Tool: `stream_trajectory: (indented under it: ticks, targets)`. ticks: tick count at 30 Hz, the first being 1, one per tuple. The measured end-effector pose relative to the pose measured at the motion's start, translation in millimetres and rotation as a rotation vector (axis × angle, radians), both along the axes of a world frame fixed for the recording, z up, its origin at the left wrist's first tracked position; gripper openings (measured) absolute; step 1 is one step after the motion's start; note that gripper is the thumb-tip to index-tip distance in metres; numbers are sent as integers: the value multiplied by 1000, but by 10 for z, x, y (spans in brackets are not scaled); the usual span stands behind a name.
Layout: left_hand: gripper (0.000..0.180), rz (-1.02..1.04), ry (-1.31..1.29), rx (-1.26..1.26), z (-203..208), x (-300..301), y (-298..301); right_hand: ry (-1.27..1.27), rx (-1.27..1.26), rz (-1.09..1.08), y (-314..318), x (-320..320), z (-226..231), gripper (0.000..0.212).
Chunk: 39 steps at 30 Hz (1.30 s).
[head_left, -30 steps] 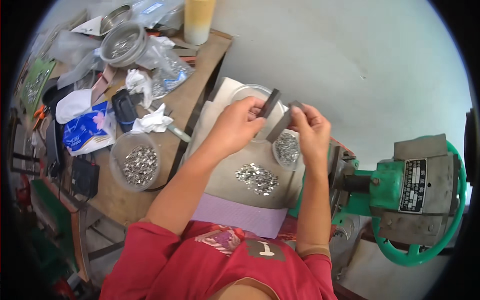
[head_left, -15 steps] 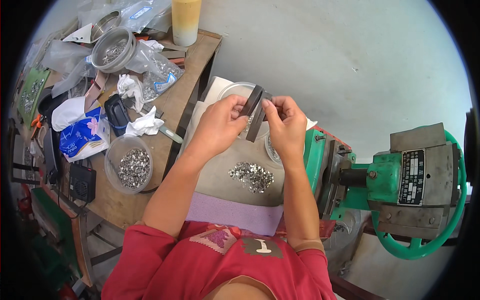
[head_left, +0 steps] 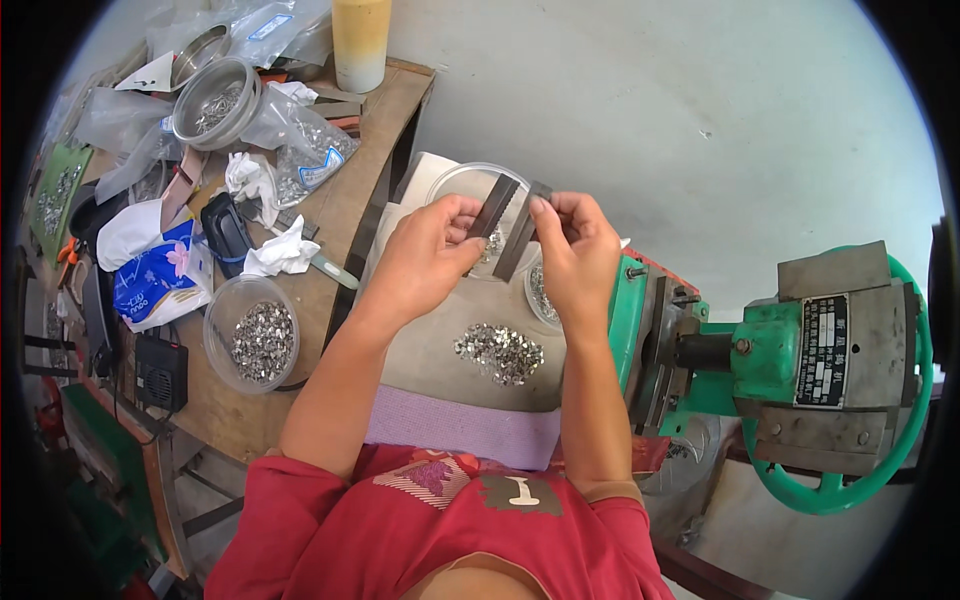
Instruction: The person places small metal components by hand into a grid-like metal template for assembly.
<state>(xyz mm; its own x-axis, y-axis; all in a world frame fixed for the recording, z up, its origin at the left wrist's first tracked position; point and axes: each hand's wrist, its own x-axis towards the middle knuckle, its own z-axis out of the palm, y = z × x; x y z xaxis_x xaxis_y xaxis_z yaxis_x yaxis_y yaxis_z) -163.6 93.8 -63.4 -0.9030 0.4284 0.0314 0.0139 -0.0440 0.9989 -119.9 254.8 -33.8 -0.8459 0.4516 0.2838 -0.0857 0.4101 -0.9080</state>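
Observation:
My left hand (head_left: 422,255) is closed on a dark flat metal bar (head_left: 497,203) with a toothed edge, pinched between thumb and fingers. In my right hand (head_left: 580,255) is a second dark grey bar (head_left: 517,243), gripped near its upper end. Both bars slant side by side with a gap between them, over a clear round tub (head_left: 440,183) holding shiny metal pieces. Below them, a pile of small silvery metal pieces (head_left: 500,353) lies on the grey-beige work surface (head_left: 412,352). Another clear tub (head_left: 536,302) of such pieces is partly hidden behind my right hand.
At right stands a green hand press (head_left: 780,350) with a large green wheel (head_left: 925,400). The wooden table (head_left: 320,300) at left carries a tub of metal pieces (head_left: 262,335), tissues (head_left: 285,250), plastic bags (head_left: 312,150) and a cup (head_left: 360,45). A purple mat (head_left: 460,425) lies nearest me.
The two bars have moved apart, leaving a wider gap between them. My right hand has shifted slightly right, and the whole view has moved a little.

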Motion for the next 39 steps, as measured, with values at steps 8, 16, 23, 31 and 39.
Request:
stream_trajectory:
  ticks: [8,16,23,31,39]
  targets:
    - [34,-83,-157,102,65,29,-17,-8,-52,35,81,31,-15,16]
    - [30,63,-368,354,101,-90,61,-63,208,117,-65,214,94,13]
    - [29,189,-209,247,-57,-111,140,-91,597,128,-20,123,63,11]
    - [22,331,-139,261,-73,-37,209,-195,426,178,21,134,-15,11]
    - [22,360,-47,228,-100,-49,281,-175,458,236,-65,104,66,11]
